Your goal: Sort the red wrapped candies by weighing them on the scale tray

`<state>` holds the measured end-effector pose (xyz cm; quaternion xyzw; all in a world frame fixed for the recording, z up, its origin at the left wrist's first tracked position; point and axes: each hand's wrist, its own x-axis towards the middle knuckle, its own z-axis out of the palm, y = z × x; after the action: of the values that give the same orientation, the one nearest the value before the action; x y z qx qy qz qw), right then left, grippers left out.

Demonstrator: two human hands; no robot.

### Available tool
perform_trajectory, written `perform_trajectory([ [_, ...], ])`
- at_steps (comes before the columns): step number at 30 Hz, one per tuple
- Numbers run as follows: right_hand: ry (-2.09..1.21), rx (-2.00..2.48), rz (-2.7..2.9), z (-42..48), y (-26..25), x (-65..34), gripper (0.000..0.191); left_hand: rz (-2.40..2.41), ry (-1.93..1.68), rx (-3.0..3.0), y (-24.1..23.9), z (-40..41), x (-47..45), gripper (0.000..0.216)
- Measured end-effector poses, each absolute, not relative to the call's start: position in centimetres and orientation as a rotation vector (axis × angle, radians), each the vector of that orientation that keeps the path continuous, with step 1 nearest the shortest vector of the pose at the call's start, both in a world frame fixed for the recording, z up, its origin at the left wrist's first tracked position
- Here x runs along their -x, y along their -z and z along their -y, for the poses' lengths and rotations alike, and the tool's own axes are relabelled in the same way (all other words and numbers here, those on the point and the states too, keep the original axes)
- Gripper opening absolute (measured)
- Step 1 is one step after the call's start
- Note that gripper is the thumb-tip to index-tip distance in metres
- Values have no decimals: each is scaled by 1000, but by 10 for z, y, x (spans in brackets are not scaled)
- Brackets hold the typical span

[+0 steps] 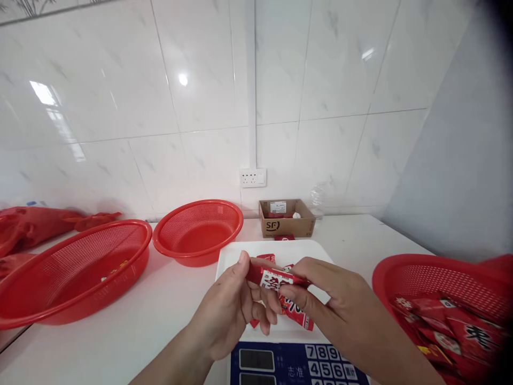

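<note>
Both my hands meet over the white pan of an electronic scale. My left hand is closed, thumb and fingers pinching the left end of a red and white snack packet. My right hand is closed on the packet's right end, and more red packets sit under its fingers. One packet lies on the pan behind my hands.
Two red mesh baskets stand left: a large one with a few small items and a smaller one. A red basket full of red packets is at right. A small cardboard box and a wall socket are behind. Red bags lie far left.
</note>
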<state>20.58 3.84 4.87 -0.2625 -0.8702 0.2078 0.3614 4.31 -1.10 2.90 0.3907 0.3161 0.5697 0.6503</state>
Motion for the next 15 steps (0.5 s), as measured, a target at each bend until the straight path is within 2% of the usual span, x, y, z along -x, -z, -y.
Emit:
perform_trajectory([
  [3, -580, 757, 2159, -41, -45, -203, 20, -634, -1380, -894, -35, 14, -39, 30],
  [6, -634, 846, 2027, -44, -42, -200, 29, -635, -1474, -948, -36, 17, -35, 16],
  [10, -824, 821, 2016, -43, -42, -194, 28, -716, -1627, -1026, -28, 17, -33, 22],
  [15, -951, 772, 2048, -41, -42, -184, 26, -829, -1583, -1079, -21, 15, -30, 35],
])
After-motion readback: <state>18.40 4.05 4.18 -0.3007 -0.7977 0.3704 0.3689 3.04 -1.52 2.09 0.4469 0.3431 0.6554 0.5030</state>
